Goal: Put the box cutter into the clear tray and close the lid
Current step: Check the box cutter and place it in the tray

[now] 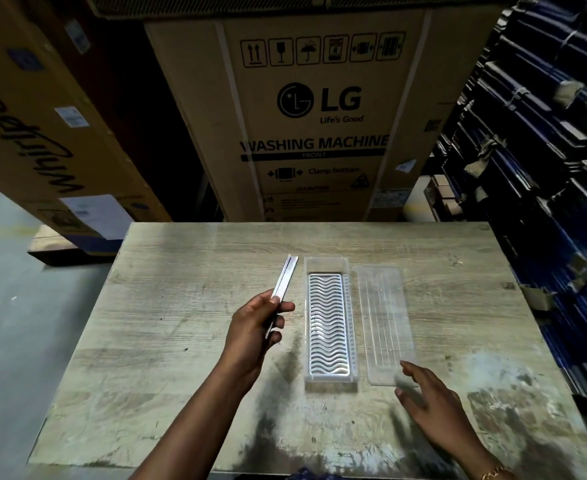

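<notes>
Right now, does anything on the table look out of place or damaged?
Nothing stands out. The clear tray lies open with its lid flat beside it, and the left hand holds the box cutter. The table is scuffed, nothing spilled.

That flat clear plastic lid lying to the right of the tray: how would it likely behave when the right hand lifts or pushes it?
The flat clear plastic lid looks thin and long, so probably light and somewhat bendy if lifted by one end. Lying flat on the worn wooden table, it should slide, not tip or roll. Its smooth surface may be slippery for the right hand, hovering open at its near end.
</notes>
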### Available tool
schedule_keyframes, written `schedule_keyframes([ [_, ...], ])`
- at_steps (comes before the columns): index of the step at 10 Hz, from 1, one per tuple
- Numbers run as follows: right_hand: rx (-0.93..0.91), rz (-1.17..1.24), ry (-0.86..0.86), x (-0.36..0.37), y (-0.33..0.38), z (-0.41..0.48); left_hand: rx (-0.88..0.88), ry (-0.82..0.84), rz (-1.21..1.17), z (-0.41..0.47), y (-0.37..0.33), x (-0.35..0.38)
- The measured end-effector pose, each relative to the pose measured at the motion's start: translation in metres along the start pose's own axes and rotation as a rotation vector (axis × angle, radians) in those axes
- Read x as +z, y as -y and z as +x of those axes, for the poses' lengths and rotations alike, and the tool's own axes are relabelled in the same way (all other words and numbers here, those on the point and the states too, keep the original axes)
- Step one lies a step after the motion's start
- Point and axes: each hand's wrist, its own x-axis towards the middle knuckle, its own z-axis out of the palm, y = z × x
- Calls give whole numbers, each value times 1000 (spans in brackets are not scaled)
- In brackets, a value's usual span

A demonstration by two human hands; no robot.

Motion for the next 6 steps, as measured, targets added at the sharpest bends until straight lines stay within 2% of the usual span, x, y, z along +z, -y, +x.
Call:
schedule_keyframes([
  [1,-16,18,-2,1,3,0,253,-20,637,6,-7,-15],
  [2,-21,24,-1,3,2,-1,428,-71,1733,10,-21,-28],
  [3,-25,25,-4,4,1,0,269,-79,1817,11,-24,-28],
  [4,-20,29,-4,6,0,0,-47,5,668,20,-22,-27],
  [5,-13,26,0,8,-3,-3,-263,44,-314,19,-11,-23],
  [6,-9,22,-1,8,-6,-6,-252,45,-513,17,1,-16],
])
